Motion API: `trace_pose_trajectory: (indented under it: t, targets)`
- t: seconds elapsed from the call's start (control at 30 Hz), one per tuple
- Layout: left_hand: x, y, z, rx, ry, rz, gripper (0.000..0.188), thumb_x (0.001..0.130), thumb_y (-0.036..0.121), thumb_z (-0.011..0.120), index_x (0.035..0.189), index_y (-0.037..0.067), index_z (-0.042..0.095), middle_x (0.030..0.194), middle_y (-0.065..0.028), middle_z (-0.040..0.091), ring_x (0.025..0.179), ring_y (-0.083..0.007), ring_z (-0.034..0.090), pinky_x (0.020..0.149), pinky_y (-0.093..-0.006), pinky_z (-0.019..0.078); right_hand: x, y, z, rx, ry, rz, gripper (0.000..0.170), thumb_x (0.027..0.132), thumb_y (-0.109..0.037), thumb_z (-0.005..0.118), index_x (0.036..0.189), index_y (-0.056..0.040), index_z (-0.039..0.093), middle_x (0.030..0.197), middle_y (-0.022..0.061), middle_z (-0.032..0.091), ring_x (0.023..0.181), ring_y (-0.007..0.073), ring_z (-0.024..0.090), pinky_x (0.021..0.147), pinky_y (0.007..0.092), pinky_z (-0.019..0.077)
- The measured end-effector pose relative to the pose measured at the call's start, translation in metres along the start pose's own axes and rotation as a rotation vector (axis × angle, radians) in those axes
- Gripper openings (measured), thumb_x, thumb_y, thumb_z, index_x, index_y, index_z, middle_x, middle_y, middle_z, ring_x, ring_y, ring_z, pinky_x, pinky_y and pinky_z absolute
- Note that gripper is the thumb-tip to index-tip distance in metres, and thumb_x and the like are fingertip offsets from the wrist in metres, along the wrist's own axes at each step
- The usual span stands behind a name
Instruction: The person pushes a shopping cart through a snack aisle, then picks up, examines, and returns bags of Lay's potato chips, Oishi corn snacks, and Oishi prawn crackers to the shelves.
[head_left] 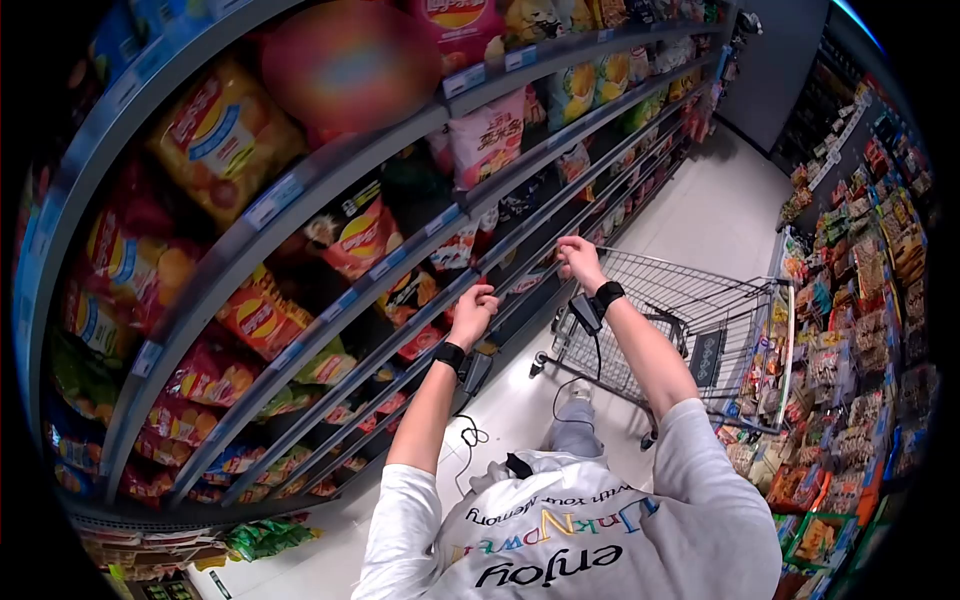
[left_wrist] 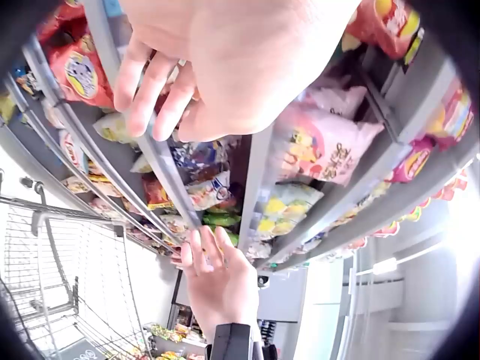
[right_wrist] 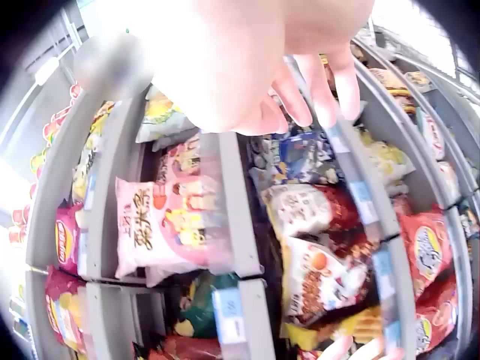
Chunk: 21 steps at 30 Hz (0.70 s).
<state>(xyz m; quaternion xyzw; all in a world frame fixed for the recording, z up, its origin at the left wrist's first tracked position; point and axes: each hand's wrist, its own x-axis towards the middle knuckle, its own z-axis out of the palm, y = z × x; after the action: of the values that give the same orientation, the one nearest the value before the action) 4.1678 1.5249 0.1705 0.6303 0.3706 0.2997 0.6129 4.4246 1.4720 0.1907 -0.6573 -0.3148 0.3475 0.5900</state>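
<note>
nearest your right fingers you have a glossy blue bag, just beside the tips, partly in shadow. a puffed white bag with a round orange print lies between those and your left fingers. a yellow bag with ridged chips printed sits next to your left fingertips. higher than your fingers, a pink bag stands upright, front outward.

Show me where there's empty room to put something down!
The floor is bare beyond the cart, between the shelves and the packets on the right. Another bare patch lies between the shelves and the person's leg, but a cable lies there. The shelves are crowded with snack bags.
</note>
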Motion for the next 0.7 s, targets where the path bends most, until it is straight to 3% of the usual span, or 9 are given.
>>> trace_pose_trajectory:
  t: [0.17,0.3,0.37,0.4,0.53,0.57,0.6,0.63,0.7]
  targets:
    - [0.121,0.06,0.086,-0.006,-0.013,0.062,0.036,0.084,0.001,0.055,0.119,0.003,0.048,0.097,-0.0064,0.062,0.083,-0.0128,0.061,0.068,-0.0255,0.0473,0.148,-0.047,-0.066,-0.007,-0.06,-0.112,0.025,0.086,-0.013,0.053,0.108,-0.0027,0.059,0.092,0.0059,0.062,0.083,0.0144,0.058,0.068,0.0291,0.049]
    - [0.216,0.112,0.146,-0.015,0.045,0.172,0.04,0.082,-0.001,0.056,0.121,0.002,0.046,0.1,-0.0085,0.06,0.081,-0.0116,0.06,0.068,-0.0252,0.0482,0.259,-0.072,-0.107,-0.118,0.071,-0.337,0.033,0.081,-0.011,0.058,0.113,-0.0017,0.055,0.106,0.0127,0.061,0.096,0.0227,0.059,0.084,0.0318,0.0461]
    - [0.259,0.138,0.166,0.004,0.107,0.2,0.043,0.081,-0.002,0.057,0.123,0.001,0.045,0.1,-0.0096,0.059,0.082,-0.0114,0.059,0.069,-0.0247,0.0481,0.309,-0.077,-0.118,-0.173,0.129,-0.493,0.036,0.084,-0.013,0.056,0.117,-0.0016,0.051,0.108,0.01,0.058,0.094,0.0196,0.057,0.077,0.0322,0.0491]
    - [0.275,0.15,0.173,0.07,0.157,0.238,0.046,0.079,0.004,0.06,0.123,0.001,0.046,0.103,-0.0124,0.06,0.084,-0.012,0.06,0.079,-0.0267,0.0483,0.313,-0.096,-0.123,-0.256,0.17,-0.542,0.039,0.082,-0.012,0.057,0.119,-0.001,0.049,0.112,0.0127,0.056,0.096,0.023,0.057,0.083,0.0322,0.0467]
    - [0.322,0.187,0.201,0.283,0.273,0.282,0.054,0.079,0.006,0.06,0.128,-0.002,0.039,0.115,-0.0165,0.057,0.096,-0.0224,0.059,0.085,-0.0309,0.0458,0.352,-0.107,-0.124,-0.276,0.246,-0.569,0.053,0.079,-0.011,0.056,0.127,0.0056,0.039,0.125,0.0233,0.045,0.117,0.0353,0.044,0.099,0.0378,0.0354]
    - [0.329,0.195,0.208,0.385,0.356,0.235,0.056,0.081,0.015,0.059,0.13,-0.003,0.038,0.12,-0.0181,0.054,0.102,-0.0244,0.057,0.089,-0.0315,0.0432,0.361,-0.103,-0.123,-0.307,0.242,-0.548,0.058,0.078,-0.01,0.056,0.129,0.006,0.036,0.128,0.0257,0.042,0.121,0.0381,0.041,0.102,0.0394,0.033]
    - [0.339,0.201,0.213,0.484,0.438,0.192,0.059,0.083,0.023,0.059,0.131,-0.003,0.037,0.125,-0.0196,0.051,0.109,-0.0264,0.054,0.093,-0.0321,0.0406,0.356,-0.121,-0.132,-0.216,0.076,-0.537,0.061,0.077,-0.009,0.055,0.132,0.0053,0.034,0.132,0.0278,0.038,0.123,0.0398,0.038,0.102,0.0399,0.0319]
    - [0.352,0.198,0.213,0.489,0.438,0.189,0.059,0.083,0.023,0.059,0.131,-0.003,0.037,0.125,-0.0196,0.051,0.109,-0.0264,0.054,0.093,-0.0321,0.0406,0.363,-0.121,-0.132,-0.225,0.053,-0.515,0.065,0.075,-0.006,0.054,0.135,0.003,0.031,0.135,0.0278,0.036,0.124,0.041,0.036,0.103,0.0394,0.0317]
    - [0.375,0.191,0.206,0.584,0.28,-0.285,0.064,0.085,0.036,0.053,0.131,-0.004,0.037,0.134,-0.0194,0.045,0.119,-0.0256,0.047,0.097,-0.0302,0.0363,0.37,-0.129,-0.137,-0.165,-0.059,-0.482,0.069,0.074,-0.004,0.052,0.138,0.0011,0.027,0.136,0.0268,0.036,0.126,0.0395,0.035,0.103,0.0371,0.0307]
